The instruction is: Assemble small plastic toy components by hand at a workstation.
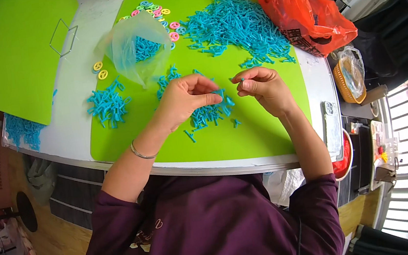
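My left hand pinches a small blue plastic piece between thumb and fingertips, over a loose pile of like pieces. A short gap to the right, my right hand is closed on another small blue plastic piece, mostly hidden by the fingers. Both hands hover above the green mat. Left of my left hand lies a small heap of blue clip-like pieces with looped ends. Beyond, a much larger heap of blue pieces spreads across the mat.
A clear plastic bag with blue pieces inside stands at the mat's back left. Colourful small rings lie around it. A red plastic bag sits at the back right, and a phone rests by the table's right edge.
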The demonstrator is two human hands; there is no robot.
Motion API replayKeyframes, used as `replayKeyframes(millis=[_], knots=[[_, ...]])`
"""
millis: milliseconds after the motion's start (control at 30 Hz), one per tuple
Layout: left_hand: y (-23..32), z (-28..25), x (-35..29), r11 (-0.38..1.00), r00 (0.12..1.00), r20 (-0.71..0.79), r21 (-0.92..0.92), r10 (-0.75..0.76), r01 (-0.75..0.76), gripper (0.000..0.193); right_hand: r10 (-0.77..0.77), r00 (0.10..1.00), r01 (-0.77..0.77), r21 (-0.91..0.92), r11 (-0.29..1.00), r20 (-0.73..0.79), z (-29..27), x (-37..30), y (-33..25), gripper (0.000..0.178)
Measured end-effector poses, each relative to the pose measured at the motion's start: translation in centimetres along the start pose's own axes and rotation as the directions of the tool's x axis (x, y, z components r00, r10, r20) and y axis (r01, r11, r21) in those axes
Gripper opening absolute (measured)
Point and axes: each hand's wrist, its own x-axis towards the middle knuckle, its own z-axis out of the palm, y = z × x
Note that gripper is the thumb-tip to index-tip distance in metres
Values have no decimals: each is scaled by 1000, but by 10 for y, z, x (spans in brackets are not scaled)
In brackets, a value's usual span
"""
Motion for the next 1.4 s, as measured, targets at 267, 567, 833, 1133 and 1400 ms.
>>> replayKeyframes(millis=[267,567,833,1133,1400], knots=[[1,4,-3,1000,1000,5,-9,12,-12,16,64,992,-67,25,997,108,7,1,9,10],[5,4,-4,999,1000,-1,-49,-16,16,16,166,974,-191,171,967,151,7,0,14,10],[5,3,-3,999,1000,7,-47,-13,13,17,162,975,-184,149,971,151,10,0,16,8],[3,9,-7,997,999,11,69,31,-32,13,158,978,-129,-198,972,138,14,-3,8,6],[5,10,-9,994,994,-65,55,93,-89,11,113,986,-115,8,993,126,19,-1,14,6]])
